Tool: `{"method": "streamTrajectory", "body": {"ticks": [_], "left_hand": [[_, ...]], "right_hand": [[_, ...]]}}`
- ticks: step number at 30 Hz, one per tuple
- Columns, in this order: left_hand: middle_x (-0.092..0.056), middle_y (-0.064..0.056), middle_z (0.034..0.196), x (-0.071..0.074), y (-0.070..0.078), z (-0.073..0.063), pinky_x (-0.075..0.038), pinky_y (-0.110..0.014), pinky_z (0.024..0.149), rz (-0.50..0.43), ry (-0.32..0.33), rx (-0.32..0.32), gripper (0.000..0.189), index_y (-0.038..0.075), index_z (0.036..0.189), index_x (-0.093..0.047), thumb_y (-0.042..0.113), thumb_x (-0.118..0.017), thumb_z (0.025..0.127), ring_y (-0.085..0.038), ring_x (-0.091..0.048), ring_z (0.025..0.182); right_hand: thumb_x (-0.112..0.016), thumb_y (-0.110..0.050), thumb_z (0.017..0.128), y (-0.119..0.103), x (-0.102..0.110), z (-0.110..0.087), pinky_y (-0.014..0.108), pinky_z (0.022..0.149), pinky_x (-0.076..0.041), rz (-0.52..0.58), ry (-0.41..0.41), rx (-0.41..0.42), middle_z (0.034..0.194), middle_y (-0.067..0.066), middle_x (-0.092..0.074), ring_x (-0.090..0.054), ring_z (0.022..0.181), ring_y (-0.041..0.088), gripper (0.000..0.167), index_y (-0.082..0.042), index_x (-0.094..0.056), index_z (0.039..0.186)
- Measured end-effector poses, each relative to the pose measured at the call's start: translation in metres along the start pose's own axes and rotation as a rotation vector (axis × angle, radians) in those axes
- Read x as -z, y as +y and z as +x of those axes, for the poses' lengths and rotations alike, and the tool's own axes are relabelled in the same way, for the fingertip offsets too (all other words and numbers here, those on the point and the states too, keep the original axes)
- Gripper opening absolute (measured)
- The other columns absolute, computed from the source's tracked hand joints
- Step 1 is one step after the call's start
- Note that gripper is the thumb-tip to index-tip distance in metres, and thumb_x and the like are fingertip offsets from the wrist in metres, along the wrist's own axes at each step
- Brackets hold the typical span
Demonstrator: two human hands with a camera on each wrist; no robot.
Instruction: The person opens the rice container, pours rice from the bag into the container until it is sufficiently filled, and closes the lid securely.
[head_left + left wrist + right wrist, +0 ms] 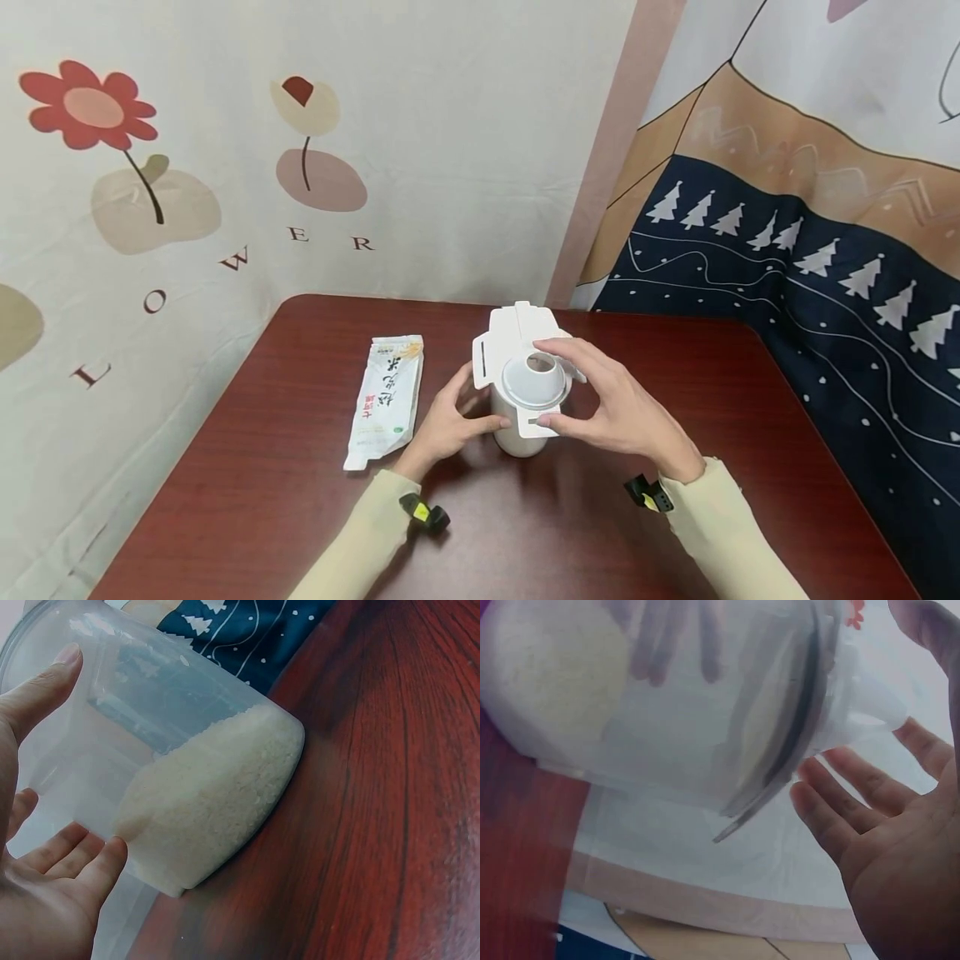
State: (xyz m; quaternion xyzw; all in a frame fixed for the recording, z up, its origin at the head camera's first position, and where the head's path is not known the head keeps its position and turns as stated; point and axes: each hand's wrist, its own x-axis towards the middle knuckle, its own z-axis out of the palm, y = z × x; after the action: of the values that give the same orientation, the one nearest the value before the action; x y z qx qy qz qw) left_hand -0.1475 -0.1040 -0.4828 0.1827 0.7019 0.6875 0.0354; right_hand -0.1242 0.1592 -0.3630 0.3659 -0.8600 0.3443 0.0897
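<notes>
A translucent plastic storage jar [521, 440] stands upright on the table, with white rice [217, 776] lying in its lower part. On top sits a white lid [521, 327] whose side flaps stick outward, with a cone-shaped piece [534, 385] with a round opening on it. My left hand [450, 427] holds the jar's side, thumb in front and fingers toward the back. The right hand [618, 408] grips around the lid: its thumb is at the front flap, its index finger by the cone's top. In the right wrist view the other fingertips [810, 791] are at the lid's edge.
A flattened white packet [386, 400] with printed writing lies on the dark red table [247, 492], left of the jar. Behind the table hang a pale flower-print cloth [465, 150] and, at the right, a dark tree-print cloth [750, 258].
</notes>
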Motion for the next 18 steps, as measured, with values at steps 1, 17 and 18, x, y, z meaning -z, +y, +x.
{"method": "streamTrajectory", "body": {"ticks": [1, 17, 18], "left_hand": [[-0.05, -0.002, 0.155, 0.0, 0.0, 0.0, -0.044, -0.034, 0.117, 0.004, 0.0, 0.003, 0.095, 0.026, 0.156, -0.04, 0.008, -0.091, 0.077, -0.02, -0.047, 0.146], [-0.049, 0.001, 0.156, -0.001, -0.001, 0.0, -0.044, -0.033, 0.117, 0.019, 0.0, 0.015, 0.096, 0.029, 0.156, -0.04, 0.008, -0.09, 0.077, -0.018, -0.045, 0.147], [-0.049, 0.001, 0.156, -0.001, -0.001, 0.0, -0.044, -0.033, 0.117, 0.021, 0.0, 0.014, 0.096, 0.029, 0.156, -0.04, 0.008, -0.091, 0.077, -0.018, -0.045, 0.147]], "right_hand": [[-0.09, -0.034, 0.079, 0.001, -0.001, -0.001, 0.038, 0.106, -0.053, -0.001, -0.003, 0.0, 0.147, -0.01, -0.053, -0.052, 0.129, 0.007, 0.086, -0.028, -0.045, 0.153], [-0.09, -0.036, 0.078, 0.014, -0.015, -0.009, 0.039, 0.108, -0.052, -0.042, -0.002, -0.024, 0.152, -0.011, -0.048, -0.048, 0.132, 0.007, 0.094, -0.034, -0.038, 0.156], [-0.09, -0.036, 0.078, 0.015, -0.016, -0.009, 0.039, 0.107, -0.052, -0.048, -0.001, -0.024, 0.151, -0.011, -0.048, -0.047, 0.132, 0.008, 0.094, -0.033, -0.037, 0.156]]}}
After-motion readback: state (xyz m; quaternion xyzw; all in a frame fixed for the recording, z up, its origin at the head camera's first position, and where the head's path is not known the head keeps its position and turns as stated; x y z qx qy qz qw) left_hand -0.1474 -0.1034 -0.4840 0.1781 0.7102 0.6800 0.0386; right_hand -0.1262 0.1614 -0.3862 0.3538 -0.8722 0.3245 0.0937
